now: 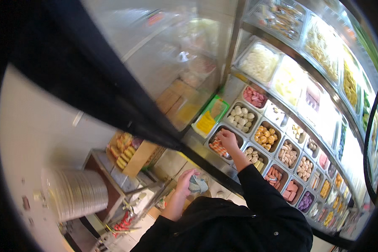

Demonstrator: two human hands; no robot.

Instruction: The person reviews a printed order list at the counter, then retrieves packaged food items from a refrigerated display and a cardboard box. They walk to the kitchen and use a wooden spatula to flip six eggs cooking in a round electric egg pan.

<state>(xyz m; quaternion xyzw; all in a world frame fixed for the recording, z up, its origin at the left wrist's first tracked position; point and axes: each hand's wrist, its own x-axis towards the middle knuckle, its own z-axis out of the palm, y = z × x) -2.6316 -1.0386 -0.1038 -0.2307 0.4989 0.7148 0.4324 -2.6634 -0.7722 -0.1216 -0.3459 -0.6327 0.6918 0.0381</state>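
Note:
My right hand reaches into a metal pan of red-and-white crab sticks. Its fingers bend down at the pan's far-left part, and whether they grip a stick cannot be made out. Lower and to the left, my left hand is curled against a crumpled grey-green cloth, which it appears to hold near my body. Around the crab stick pan are pans of white balls, orange-and-white balls and pale patterned pieces.
Further pans hold small sausages, pink blocks and purple pieces. Lit shelves with clear tubs rise behind. A dark frame bar crosses before the pans. At left are a carton of packets and a tall plate stack.

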